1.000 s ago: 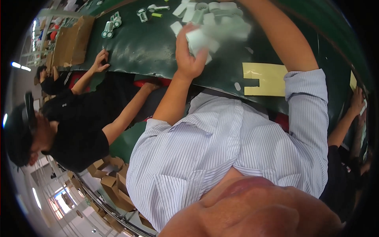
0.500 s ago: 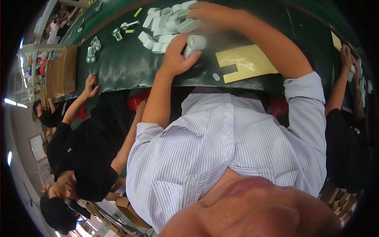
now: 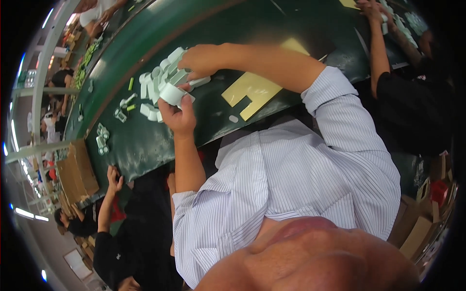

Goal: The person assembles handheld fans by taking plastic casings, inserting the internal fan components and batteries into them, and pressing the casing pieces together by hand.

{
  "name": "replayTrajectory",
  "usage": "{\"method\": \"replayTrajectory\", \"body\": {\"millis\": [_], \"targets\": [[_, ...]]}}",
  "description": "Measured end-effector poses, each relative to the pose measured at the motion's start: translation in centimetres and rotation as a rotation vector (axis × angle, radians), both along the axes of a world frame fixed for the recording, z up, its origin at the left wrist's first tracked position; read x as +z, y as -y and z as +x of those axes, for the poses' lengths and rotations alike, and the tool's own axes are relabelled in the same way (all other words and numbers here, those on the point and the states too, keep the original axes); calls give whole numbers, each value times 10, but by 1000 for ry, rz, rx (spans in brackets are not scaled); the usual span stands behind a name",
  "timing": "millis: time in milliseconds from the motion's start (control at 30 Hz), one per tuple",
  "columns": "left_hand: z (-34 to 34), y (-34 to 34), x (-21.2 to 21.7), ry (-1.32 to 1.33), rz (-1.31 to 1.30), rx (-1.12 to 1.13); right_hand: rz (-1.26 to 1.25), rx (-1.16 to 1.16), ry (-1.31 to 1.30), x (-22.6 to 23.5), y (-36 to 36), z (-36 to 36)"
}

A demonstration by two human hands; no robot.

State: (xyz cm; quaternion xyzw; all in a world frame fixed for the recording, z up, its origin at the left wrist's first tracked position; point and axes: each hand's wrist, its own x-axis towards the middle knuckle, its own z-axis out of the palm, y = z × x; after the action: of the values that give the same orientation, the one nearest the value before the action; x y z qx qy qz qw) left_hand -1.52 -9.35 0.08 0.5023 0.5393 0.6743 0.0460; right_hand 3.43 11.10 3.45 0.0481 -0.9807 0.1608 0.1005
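A pale green plastic housing (image 3: pixel 171 93), rounded at one end, is held in my left hand (image 3: pixel 178 119), fingers and thumb wrapped round it, above the near side of the pile. My right hand (image 3: pixel 204 59) reaches across from the right with its fingers bent down onto another pale green plastic housing (image 3: pixel 178 77) in the pile. Its fingertips are partly hidden among the parts. Several more pale green housings (image 3: pixel 154 87) lie heaped around both hands on the dark green table (image 3: pixel 138 160).
Right of the pile lies a yellow sheet (image 3: pixel 257 89) with a notch, beside a small pale oval piece (image 3: pixel 233 119). Leftward are yellow-green cylinders (image 3: pixel 131 84) and small pale green assemblies (image 3: pixel 102 139). A cardboard box (image 3: pixel 77 169) stands at the table's left end. Co-workers in black sit on both sides.
The view has turned, so the table now slants. My left hand still holds its housing, now tipped differently. My right hand has come down closer onto the pile and is less blurred.
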Motion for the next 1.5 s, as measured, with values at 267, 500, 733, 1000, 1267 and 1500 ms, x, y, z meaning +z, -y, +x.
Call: {"method": "replayTrajectory", "body": {"millis": [267, 500, 733, 1000, 1267, 1500], "targets": [[19, -41, 19, 223, 23, -235, -110, -13, 137, 14, -11, 8], [22, -65, 25, 215, -48, -345, -153, -22, 136, -14, -14, 9], [24, -68, 4, 273, -36, -325, -662, -282, 253, 6, -9, 34], [30, -71, 3, 391, -263, -488, -82, -247, 150, 20, -69, 92], [17, -79, 4, 458, -272, -291, -254, -461, -27, -3, -110, 157], [31, -101, 16, 880, -318, -481, -449, -628, -65, -3, -133, 181]]}}
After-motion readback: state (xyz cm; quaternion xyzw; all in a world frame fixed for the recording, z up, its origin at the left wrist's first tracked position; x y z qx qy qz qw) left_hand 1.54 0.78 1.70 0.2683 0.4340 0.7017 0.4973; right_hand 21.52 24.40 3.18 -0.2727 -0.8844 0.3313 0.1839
